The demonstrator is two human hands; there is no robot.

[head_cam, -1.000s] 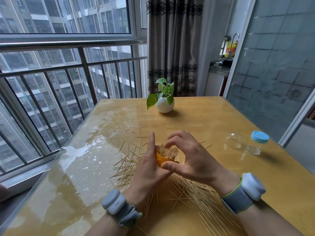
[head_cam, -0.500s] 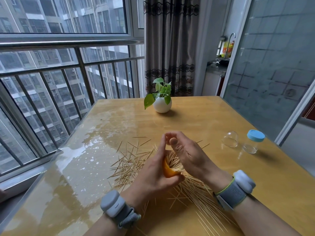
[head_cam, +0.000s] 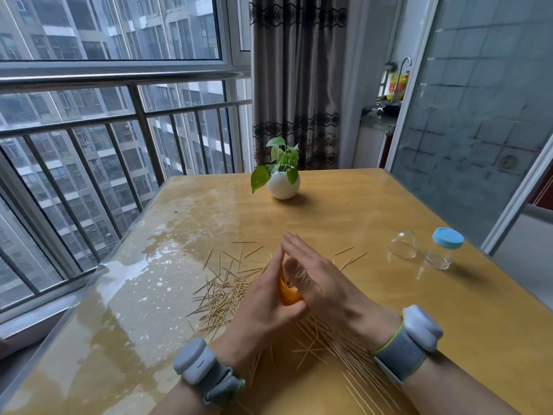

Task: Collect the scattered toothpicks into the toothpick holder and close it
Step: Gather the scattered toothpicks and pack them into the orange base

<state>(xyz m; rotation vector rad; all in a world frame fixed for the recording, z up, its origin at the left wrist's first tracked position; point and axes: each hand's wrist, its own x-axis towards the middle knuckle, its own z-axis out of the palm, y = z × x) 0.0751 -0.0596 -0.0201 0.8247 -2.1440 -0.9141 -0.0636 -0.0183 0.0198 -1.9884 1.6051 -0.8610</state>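
Beside the railed window (head_cam: 119,139), on the glossy yellow surface (head_cam: 449,313) nearer us than the potted plant (head_cam: 282,181), we see toothpicks (head_cam: 221,292) strewn under our hands, the left hand (head_cam: 263,310) thumb-gripping the orange toothpick holder (head_cam: 288,295), the right hand (head_cam: 326,284) pressing flat-fingered against it.

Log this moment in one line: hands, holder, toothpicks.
left hand: grips orange holder | right hand: flat against holder | toothpicks: many loose on table | clear dome: on table, untouched

Thin, pale toothpicks (head_cam: 227,292) lie scattered in a loose heap on the counter (head_cam: 359,211). The small orange toothpick holder (head_cam: 288,295) is mostly hidden, gripped in the left hand (head_cam: 263,310) and covered by the flat right hand (head_cam: 323,283).
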